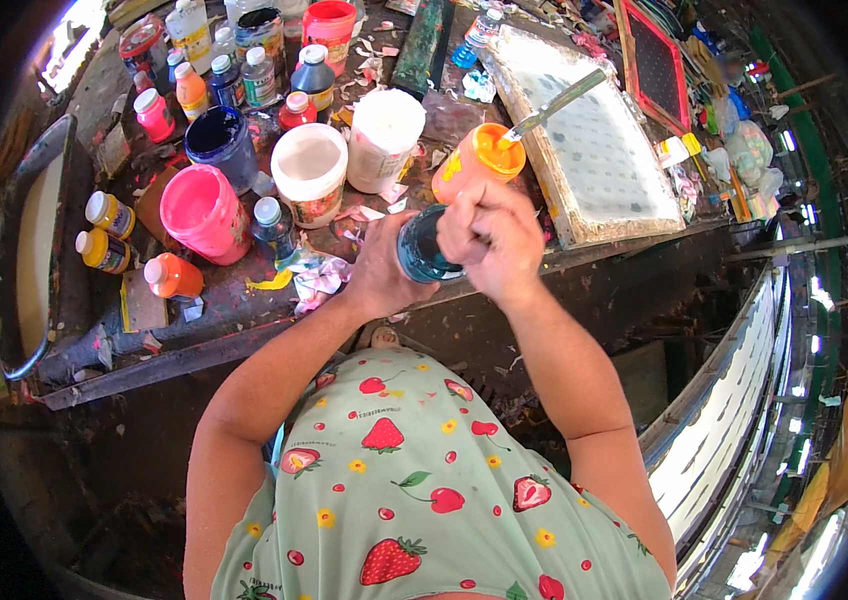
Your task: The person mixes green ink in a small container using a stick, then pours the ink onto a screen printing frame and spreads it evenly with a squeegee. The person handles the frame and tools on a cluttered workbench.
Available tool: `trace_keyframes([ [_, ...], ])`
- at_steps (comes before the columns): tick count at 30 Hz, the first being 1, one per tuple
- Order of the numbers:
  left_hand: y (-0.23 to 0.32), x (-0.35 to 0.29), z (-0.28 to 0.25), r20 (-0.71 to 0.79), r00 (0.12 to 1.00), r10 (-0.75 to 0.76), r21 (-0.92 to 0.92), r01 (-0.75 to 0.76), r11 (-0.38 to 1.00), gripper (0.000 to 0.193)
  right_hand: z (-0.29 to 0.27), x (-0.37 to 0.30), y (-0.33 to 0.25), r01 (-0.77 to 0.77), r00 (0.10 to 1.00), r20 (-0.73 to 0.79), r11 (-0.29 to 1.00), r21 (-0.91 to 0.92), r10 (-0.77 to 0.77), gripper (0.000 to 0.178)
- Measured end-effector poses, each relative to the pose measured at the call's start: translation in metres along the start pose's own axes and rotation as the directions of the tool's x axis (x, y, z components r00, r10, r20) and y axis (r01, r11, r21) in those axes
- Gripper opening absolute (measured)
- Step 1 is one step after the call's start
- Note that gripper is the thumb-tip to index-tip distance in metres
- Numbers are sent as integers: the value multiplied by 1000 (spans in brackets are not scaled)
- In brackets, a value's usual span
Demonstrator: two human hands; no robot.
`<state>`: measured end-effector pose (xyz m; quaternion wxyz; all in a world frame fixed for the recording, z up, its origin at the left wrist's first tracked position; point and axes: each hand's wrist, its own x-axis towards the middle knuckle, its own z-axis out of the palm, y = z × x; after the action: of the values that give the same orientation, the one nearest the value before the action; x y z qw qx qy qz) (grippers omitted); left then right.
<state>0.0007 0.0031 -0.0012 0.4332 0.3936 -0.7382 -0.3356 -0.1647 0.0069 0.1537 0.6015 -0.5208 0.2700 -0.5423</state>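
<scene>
My left hand (382, 270) is wrapped around the side of a dark teal paint tub (418, 245), which is tilted over the table's front edge. My right hand (494, 240) is closed in a fist at the tub's mouth; whatever it grips, if anything, is hidden by the fingers. Just beyond stands an orange paint tub (454, 178) with a paint-stained flat stick (559, 103) leaning out of it. A white-rimmed tub (309, 190) and a taller white tub (380, 150) are left of it. Beside my left wrist lies a crumpled stained rag (320, 278).
A pink tub (206, 215), a dark blue tub (224, 150) and several small paint bottles crowd the table's left. On the right lies a framed printing screen (594, 130), with a red-framed screen (656, 65) behind it. A long trough (39, 250) sits at the far left.
</scene>
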Motion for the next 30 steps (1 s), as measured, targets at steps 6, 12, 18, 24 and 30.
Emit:
trace_keyframes([
  [6,4,1,-4,31,998,-47,-23,47,999,108,10,14,6,243,960,-130,968,-57,-248,11],
  [12,5,1,-3,38,997,-62,-17,62,998,109,-6,7,-15,50,999,18,977,-206,-48,10],
  [18,10,4,-6,54,995,-84,-23,86,996,107,4,3,11,63,998,-23,995,71,-61,11],
  [24,11,3,-7,44,995,-89,-38,91,995,106,-3,12,0,187,977,-43,941,-280,-208,11],
  [30,2,1,-2,38,997,-62,-49,64,997,106,-2,2,1,-9,1000,5,1000,-16,9,10],
])
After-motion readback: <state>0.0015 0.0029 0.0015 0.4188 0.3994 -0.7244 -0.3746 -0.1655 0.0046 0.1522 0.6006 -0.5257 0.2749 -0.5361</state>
